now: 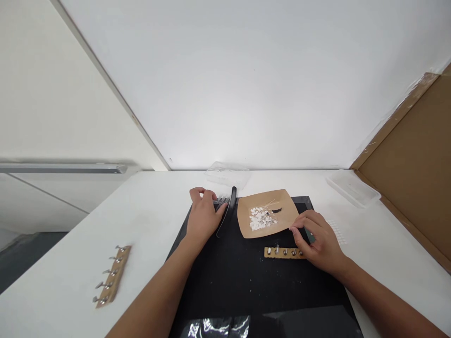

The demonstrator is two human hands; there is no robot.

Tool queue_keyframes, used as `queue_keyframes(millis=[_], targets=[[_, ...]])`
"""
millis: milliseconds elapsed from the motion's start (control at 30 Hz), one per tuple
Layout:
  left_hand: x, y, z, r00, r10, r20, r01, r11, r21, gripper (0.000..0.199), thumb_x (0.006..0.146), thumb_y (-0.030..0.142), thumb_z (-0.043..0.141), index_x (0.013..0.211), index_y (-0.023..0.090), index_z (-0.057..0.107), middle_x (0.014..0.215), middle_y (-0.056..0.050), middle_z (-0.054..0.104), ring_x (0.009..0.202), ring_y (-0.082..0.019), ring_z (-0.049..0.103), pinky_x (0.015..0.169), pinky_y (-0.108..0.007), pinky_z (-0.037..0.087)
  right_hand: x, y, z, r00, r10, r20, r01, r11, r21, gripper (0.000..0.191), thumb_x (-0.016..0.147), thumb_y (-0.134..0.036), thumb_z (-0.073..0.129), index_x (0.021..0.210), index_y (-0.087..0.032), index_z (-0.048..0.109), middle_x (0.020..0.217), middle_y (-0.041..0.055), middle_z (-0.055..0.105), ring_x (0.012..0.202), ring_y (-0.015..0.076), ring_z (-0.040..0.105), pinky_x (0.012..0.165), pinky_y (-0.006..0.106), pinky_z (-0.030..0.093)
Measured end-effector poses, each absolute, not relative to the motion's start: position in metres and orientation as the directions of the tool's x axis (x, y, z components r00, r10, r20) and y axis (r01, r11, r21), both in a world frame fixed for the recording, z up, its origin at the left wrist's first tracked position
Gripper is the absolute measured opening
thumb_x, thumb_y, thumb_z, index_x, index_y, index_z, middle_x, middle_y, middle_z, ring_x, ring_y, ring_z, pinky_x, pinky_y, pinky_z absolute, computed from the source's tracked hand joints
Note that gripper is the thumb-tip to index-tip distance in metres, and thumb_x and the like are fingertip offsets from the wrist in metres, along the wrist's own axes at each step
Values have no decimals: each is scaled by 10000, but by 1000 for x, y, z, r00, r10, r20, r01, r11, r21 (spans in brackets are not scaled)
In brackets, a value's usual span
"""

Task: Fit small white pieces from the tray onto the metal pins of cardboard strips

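My left hand (204,216) curls over a small clear item with thin strips (221,201) at the far left of the black mat (225,277); the fingers partly hide it. Beside the thumb lies a black curved handle (233,197), and a thin curved strand hangs near it. My right hand (319,240) is closed in a pinch by the right corner of a brown paper tray (246,227). What sits between those fingertips is too small to make out. Small white pieces (260,218) and a dark sliver (277,210) lie in the tray. Below my right hand is a tan strip with metal clips (282,253).
Another strip with metal clips (114,277) lies on the white table (148,206) at left. A crumpled clear bag (227,173) rests by the wall. At right are a clear plastic box (353,188), a sheet of small white dots (337,231) and a cardboard panel (412,159).
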State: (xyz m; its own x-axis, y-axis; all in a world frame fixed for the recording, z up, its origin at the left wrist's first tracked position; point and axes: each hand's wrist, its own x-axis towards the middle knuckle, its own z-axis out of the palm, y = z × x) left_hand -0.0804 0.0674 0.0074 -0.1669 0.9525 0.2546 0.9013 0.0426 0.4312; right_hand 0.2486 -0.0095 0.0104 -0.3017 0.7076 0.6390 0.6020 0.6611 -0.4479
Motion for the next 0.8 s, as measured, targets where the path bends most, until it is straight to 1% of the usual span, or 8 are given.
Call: queue_keyframes(millis=[100, 200, 267, 300, 400, 567, 667, 800], targets=[[-80, 67, 11, -161, 959, 234, 917, 58, 394, 247, 926, 411, 625, 1022, 206, 526, 1372, -147, 480, 854, -232, 682, 636, -360, 512, 248, -11, 11, -310, 711, 632, 609, 658, -442, 91, 995, -156, 623, 954, -236, 611, 916, 45, 663, 906, 229, 634, 807, 401, 503], [-81, 67, 16, -156, 973, 167, 930, 88, 357, 212, 957, 416, 599, 920, 236, 492, 1087, -73, 635, 853, -239, 659, 585, -317, 422, 248, -11, 11, -319, 714, 623, 606, 659, -446, 102, 999, -154, 616, 947, -240, 600, 908, 40, 667, 898, 224, 638, 801, 394, 501], [-82, 67, 20, -170, 977, 131, 931, 115, 347, 242, 953, 423, 611, 862, 245, 474, 924, -38, 656, 820, -240, 635, 575, -306, 379, 248, -11, 11, -322, 715, 620, 605, 659, -446, 108, 1000, -153, 612, 942, -242, 596, 905, 37, 669, 896, 223, 639, 803, 393, 496], [-82, 67, 22, -179, 976, 126, 928, 125, 351, 257, 947, 426, 621, 842, 246, 472, 885, -29, 661, 803, -238, 626, 572, -303, 366, 248, -11, 11, -323, 716, 620, 605, 659, -446, 110, 1000, -152, 613, 939, -242, 594, 904, 35, 668, 894, 221, 639, 803, 392, 493], [-83, 66, 28, -216, 961, 171, 907, 132, 401, 272, 930, 435, 645, 817, 245, 488, 841, -16, 676, 769, -231, 620, 577, -300, 353, 249, -10, 10, -323, 719, 616, 606, 657, -449, 113, 996, -150, 619, 934, -240, 591, 902, 26, 663, 885, 213, 637, 807, 386, 482], [-81, 64, 30, -284, 886, 366, 839, 45, 543, 271, 919, 481, 663, 896, 240, 541, 832, 1, 687, 752, -205, 654, 641, -299, 418, 249, -10, 9, -321, 724, 610, 609, 651, -453, 116, 994, -153, 623, 924, -236, 581, 909, 20, 659, 883, 205, 636, 810, 377, 467], [-79, 64, 29, -281, 861, 424, 838, 5, 546, 258, 936, 478, 635, 943, 229, 568, 867, -5, 698, 720, -193, 661, 676, -317, 445, 249, -10, 9, -327, 725, 606, 606, 653, -454, 118, 994, -155, 617, 918, -235, 576, 906, 24, 656, 871, 208, 635, 799, 377, 463], [-79, 65, 28, -284, 861, 423, 839, 10, 544, 258, 953, 473, 597, 993, 218, 602, 897, -24, 719, 748, -220, 685, 737, -355, 478, 249, -9, 10, -328, 725, 606, 604, 654, -455, 125, 994, -153, 613, 909, -234, 571, 893, 23, 657, 861, 204, 634, 794, 375, 461]])
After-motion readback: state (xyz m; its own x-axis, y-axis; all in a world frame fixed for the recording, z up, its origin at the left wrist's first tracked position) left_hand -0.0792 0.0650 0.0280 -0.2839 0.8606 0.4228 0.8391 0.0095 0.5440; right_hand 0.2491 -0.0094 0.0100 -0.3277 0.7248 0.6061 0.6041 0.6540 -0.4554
